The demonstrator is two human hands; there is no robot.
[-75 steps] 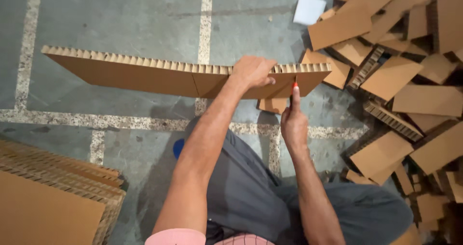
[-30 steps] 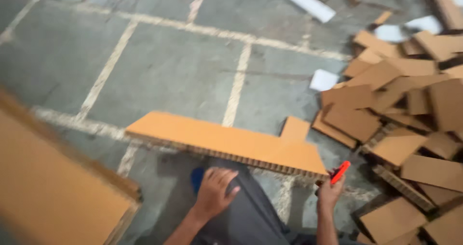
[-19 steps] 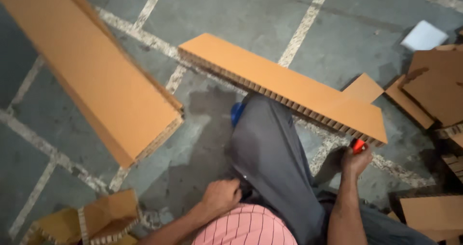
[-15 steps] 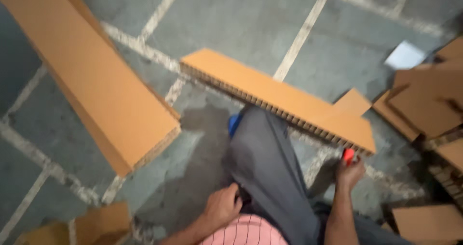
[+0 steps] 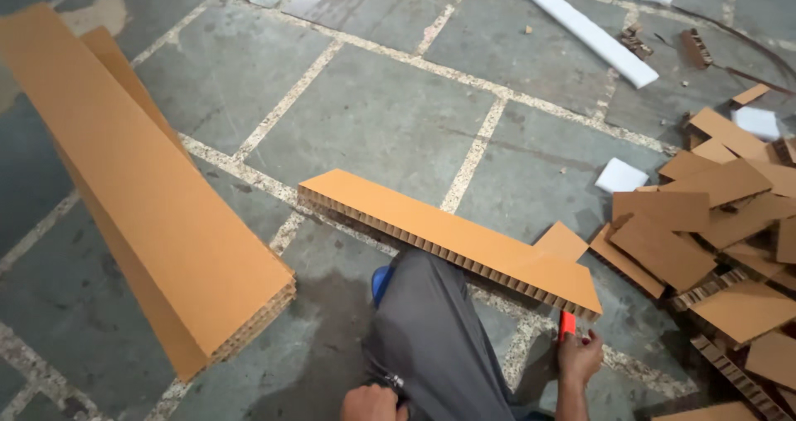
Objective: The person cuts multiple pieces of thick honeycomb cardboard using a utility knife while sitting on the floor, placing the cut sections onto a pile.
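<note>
Trimming step: right hand (image 5: 579, 359) grips red cutter (image 5: 567, 324) under honeycomb board (image 5: 452, 237) end; left hand (image 5: 371, 404) fisted at trouser leg (image 5: 431, 338), holding nothing clear; next cut needs board steadied.

Grey trousers (image 5: 431, 338) and a blue shoe (image 5: 381, 280).

The left hand (image 5: 371, 404) sits low at the frame's bottom edge, fingers curled in against the grey-trousered thigh. The right hand (image 5: 579, 358) is raised on a bent wrist, fingers closed.
</note>
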